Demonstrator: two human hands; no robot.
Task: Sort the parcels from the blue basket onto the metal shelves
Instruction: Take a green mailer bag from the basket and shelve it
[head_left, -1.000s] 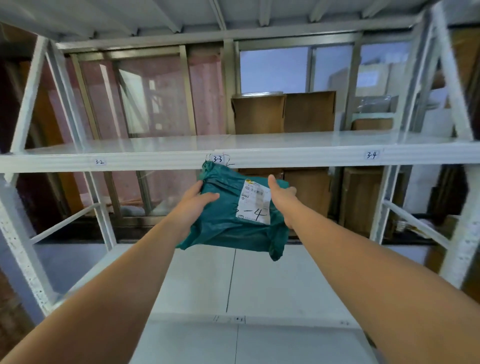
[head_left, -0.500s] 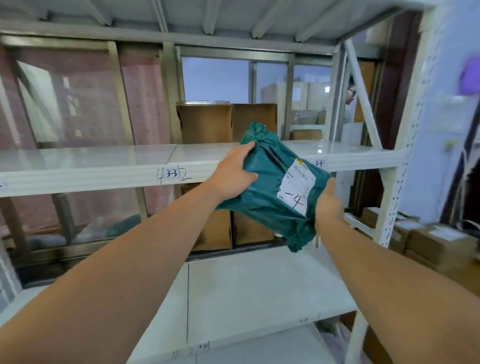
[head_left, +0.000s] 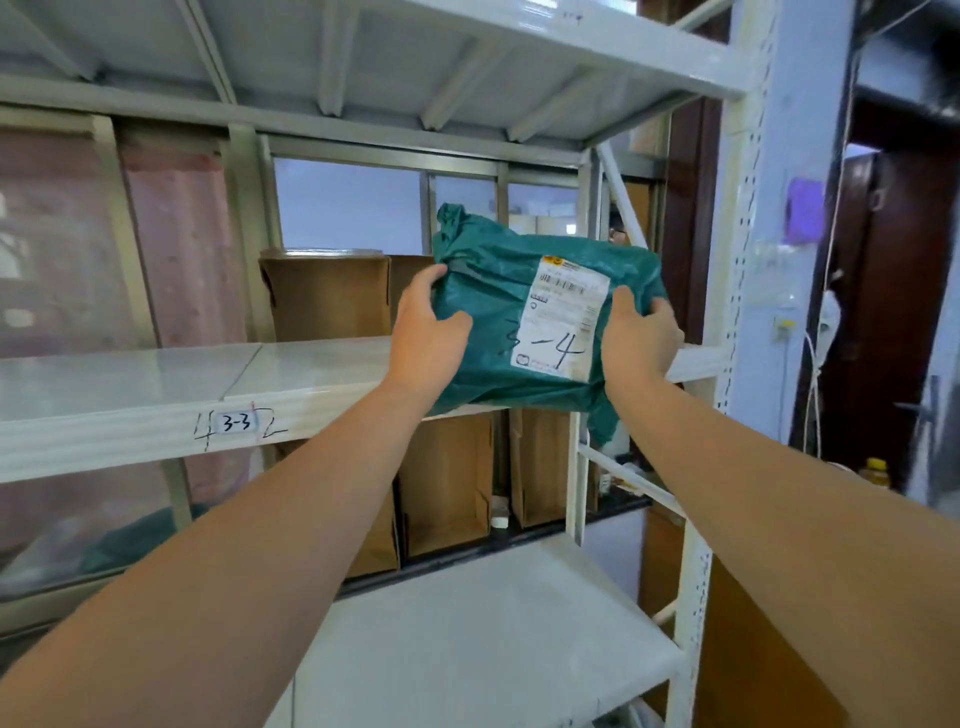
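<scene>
While the parcel (head_left: 498, 312) is gripped from both sides, left hand (head_left: 426, 332) curled round its left edge and right hand (head_left: 641, 338) round its right edge, it is held just above the front edge of the middle shelf (head_left: 156, 374), near the right end. Its bottom flap hangs below that edge. Contact with the shelf cannot be told.

Label (head_left: 566, 322) is handwritten with what reads as "3-4". The tag (head_left: 236, 423) on the front edge further left reads "3-3", so the bay right of it is judged the target. No "3-4" tag is seen; probably hidden behind the parcel.

Step in hand: placing. To be done well:
- parcel lifted clear of the front edge, then pushed back until fully supported
- laid flat, label up and readable
- loose flap brought onto the shelf, not left hanging over the edge
- soft bag, sag expected; hands to be released only once weight is taken by the shelf
- right post (head_left: 753, 260) is near; right knuckles to be kept clear
</scene>
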